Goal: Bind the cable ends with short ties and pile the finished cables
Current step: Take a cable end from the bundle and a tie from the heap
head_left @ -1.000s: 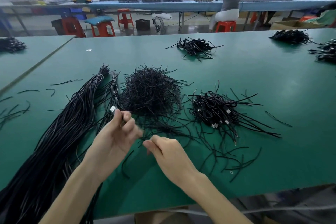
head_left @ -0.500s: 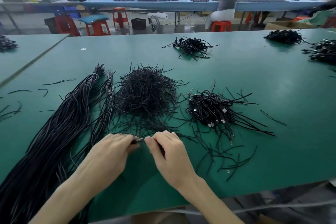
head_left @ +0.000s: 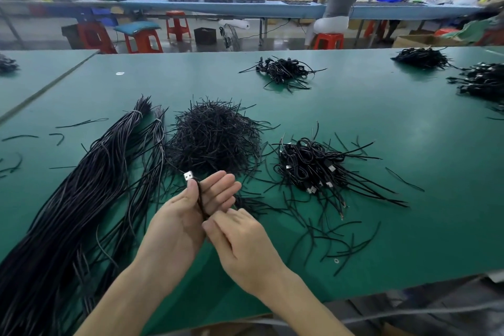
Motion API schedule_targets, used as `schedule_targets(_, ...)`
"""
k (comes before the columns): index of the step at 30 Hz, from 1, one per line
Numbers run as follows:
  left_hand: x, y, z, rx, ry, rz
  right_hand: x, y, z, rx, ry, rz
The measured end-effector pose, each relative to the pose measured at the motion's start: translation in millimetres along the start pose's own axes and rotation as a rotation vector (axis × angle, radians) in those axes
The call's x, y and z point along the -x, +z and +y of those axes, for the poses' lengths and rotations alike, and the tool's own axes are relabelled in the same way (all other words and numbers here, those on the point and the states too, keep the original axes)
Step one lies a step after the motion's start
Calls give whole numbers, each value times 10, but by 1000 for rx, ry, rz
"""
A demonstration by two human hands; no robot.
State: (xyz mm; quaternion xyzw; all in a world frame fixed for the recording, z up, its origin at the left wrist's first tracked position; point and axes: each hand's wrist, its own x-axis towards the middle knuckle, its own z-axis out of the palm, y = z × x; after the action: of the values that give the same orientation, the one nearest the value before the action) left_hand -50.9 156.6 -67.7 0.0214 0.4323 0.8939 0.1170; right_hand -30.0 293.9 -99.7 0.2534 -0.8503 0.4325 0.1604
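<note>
- While the cable (head_left: 200, 199) is being pinned across the left hand (head_left: 185, 221) by its thumb, the left fingers (head_left: 221, 185) are being kept straight and close together beneath it, pointed toward the far edge of the desk (head_left: 409, 144).
- The cable's lower run is being pinched by the curled fingers (head_left: 218, 226) of the right hand (head_left: 242, 243), just below the left palm. Whether a tie is also being held there cannot be told, since the fingertips are being hidden by the back of the hand.
- The cable's long axis is being kept running from the near edge toward the far edge, with its metal plug (head_left: 188, 175) being left proud of the left thumb tip.
- The heap of short ties (head_left: 215, 139) is being kept just beyond the left fingertips, toward the far edge. The left hand is judged the nearer, the right the freer for being sent to fetch a tie.
- The pile of finished cables (head_left: 313, 169) is being built to the right of that heap, well apart from both hands. The right hand is judged the nearer for the drop.
- A long bundle of unbound cables (head_left: 81, 194) is being stored along the left side of the desk, stretched from the near-left corner toward the far edge.
- Loose ties (head_left: 346, 243) are being left scattered near the near edge, to the right of the right hand.
- No container is being used on the desk: every heap is being kept straight on its green surface.
</note>
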Motion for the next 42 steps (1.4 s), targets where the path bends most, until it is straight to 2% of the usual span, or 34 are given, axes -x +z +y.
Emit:
schedule_targets(2,-2,-15,11,46,2,94,-3,9,2,11,2,-21)
schedule_targets(4,35,-59,64,7,33,118,-11,4,-5,-8,18,-23)
schedule_targets(8,174,-10,202,-162,67,86,-6,24,-37,56,-40,-36)
schedule_targets(11,253,34,261,-140,94,89,-21,-1,-33,40,-27,-32)
schedule_targets(14,334,49,336,-165,110,10,-16,6,-39,78,-88,-49)
schedule_targets(16,392,65,370,-397,151,-70,2,41,-34,139,-152,-98)
schedule_targets(17,408,61,377,-638,173,-133,17,55,-17,182,-193,-126)
schedule_targets(19,438,38,379,-1350,250,-344,28,53,22,304,-275,-134)
schedule_targets(20,450,28,383,-1627,278,-439,26,52,22,362,-296,-132)
schedule_targets(21,470,27,399,-1768,311,-502,25,64,21,401,-306,-136)
schedule_targets(23,504,27,462,-1843,342,-566,23,96,22,455,-309,-136)
schedule_targets(25,532,-6,504,-2031,435,-620,22,129,46,460,-269,-108)
schedule_targets(28,550,-136,540,-2291,485,-544,20,92,64,481,-156,-9)
schedule_targets(31,522,-309,580,-2277,494,-387,25,99,56,549,-201,24)
schedule_targets(34,486,-415,531,-2183,657,-297,26,124,44,520,-252,52)
schedule_targets(37,433,-449,408,-2140,614,-181,32,93,44,411,-255,133)
schedule_targets(39,384,-422,336,-1993,597,-125,31,71,23,323,-228,173)
schedule_targets(42,336,-337,209,-1523,428,-74,22,30,-7,184,-125,198)
